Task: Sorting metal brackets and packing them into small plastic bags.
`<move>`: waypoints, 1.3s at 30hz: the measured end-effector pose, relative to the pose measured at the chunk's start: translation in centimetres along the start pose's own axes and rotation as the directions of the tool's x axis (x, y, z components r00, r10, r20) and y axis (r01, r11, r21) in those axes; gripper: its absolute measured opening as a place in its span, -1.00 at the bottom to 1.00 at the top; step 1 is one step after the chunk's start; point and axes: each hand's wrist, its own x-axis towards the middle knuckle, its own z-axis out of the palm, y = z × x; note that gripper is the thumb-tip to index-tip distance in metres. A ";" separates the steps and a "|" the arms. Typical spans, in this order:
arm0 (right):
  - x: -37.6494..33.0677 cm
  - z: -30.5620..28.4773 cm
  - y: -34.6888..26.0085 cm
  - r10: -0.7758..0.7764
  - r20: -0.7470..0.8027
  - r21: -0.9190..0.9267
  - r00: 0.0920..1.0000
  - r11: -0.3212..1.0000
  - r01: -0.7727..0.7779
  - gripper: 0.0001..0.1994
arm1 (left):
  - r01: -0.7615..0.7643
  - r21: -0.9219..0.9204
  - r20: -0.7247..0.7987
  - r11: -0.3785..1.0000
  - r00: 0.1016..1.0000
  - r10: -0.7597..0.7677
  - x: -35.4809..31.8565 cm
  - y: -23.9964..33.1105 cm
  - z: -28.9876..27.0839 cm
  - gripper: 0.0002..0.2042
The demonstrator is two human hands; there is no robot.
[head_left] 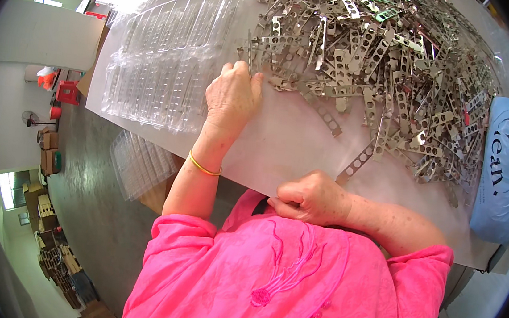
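My left hand (234, 98) is closed at the near left edge of a heap of perforated metal strips (365, 52). A thin metal strip (250, 53), seen nearly edge-on, rises from between its thumb and fingers. Beside that hand, to the left, lies a clear plastic tray (156, 90) with rows of narrow slots. My right hand (315, 198) is curled into a fist at the table's front edge, its fingertips hidden, so whatever it holds does not show. One loose strip with round holes (358, 162) lies just beyond the right wrist.
Another clear tray (185, 21) lies farther back on the white-covered table (268, 142). A blue plastic package (502, 173) stands at the right edge. Below the table's left side, more clear trays (141, 164) rest on a cardboard box (160, 196). A red stool (68, 92) stands on the floor.
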 end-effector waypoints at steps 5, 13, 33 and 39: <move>0.0 -0.1 0.0 -0.011 -0.029 0.021 1.000 1.000 0.012 -0.68 | 0.008 -0.102 -0.036 0.995 0.999 -0.011 0.8 -0.2 0.6 -0.73; 0.0 -0.2 0.0 0.015 0.011 0.004 1.000 1.000 -0.015 -0.71 | 0.009 -0.242 -0.055 0.970 0.998 -0.023 0.9 0.2 1.0 -0.78; -0.2 0.3 0.4 0.006 -0.021 -0.007 1.000 1.000 -0.006 -0.65 | 0.149 -0.930 0.259 0.337 0.915 0.311 -0.2 8.0 -1.9 -0.87; -0.5 0.2 0.6 0.001 -0.030 0.017 1.000 1.000 -0.001 -0.66 | -0.080 -0.887 0.088 0.455 0.938 0.335 0.6 8.9 -1.9 -0.86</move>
